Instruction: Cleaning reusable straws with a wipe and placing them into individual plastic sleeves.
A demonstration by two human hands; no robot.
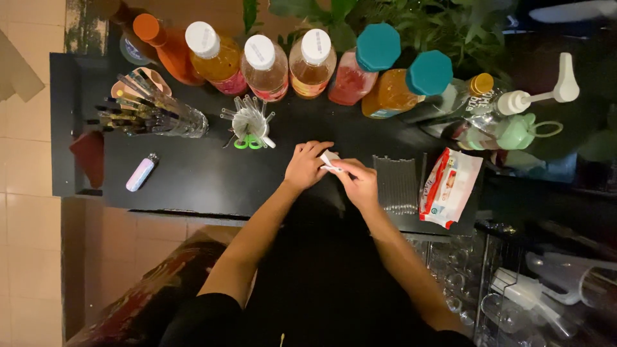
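Observation:
Both my hands meet over the middle of a black counter (193, 180). My left hand (306, 164) and my right hand (357, 180) pinch a small white object (329, 159) between their fingertips; what it is I cannot tell. Just behind the hands stands a glass with clear straws and green-handled scissors (249, 127). To the right of my right hand lies a clear pack of straws (396, 184).
A row of capped bottles with orange and red liquids (265, 66) lines the back edge. A glass of utensils (160, 115) lies at left, a small pink lighter (141, 173) nearer. A red-and-white wipes pack (448, 186), pump bottle (533, 96) and glassware rack (527, 289) sit right.

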